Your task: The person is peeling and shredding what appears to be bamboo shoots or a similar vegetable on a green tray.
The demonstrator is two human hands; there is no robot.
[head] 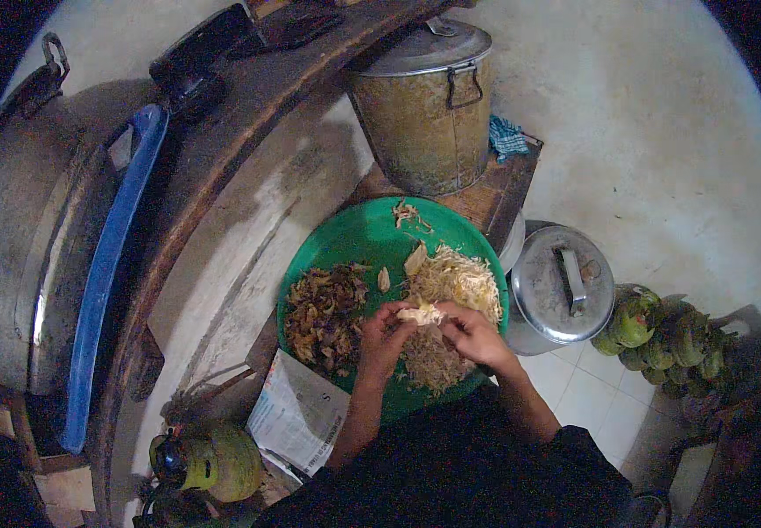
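Observation:
A pale piece of meat [423,315], probably cooked chicken, is held between the fingertips of my left hand [383,333] and my right hand [479,336]. Both hands are above a round green plastic tray [347,234]. Under and beyond my right hand lies a heap of pale shredded meat [466,270]; a greyer shredded part [436,366] shows below my fingers. To the left of my left hand is a pile of brown scraps [324,313]. One small whole strip [383,279] lies between the piles, and a few brownish shreds [407,212] sit near the tray's far rim.
Beyond the tray, a tall lidded metal pot [420,125] stands on a wooden surface beside a blue checked cloth [508,137]. At right are a smaller lidded pot [562,284] and green fruit [638,317]. A gas cylinder [225,465], printed paper [298,409] and large metal vessel [7,264] are left.

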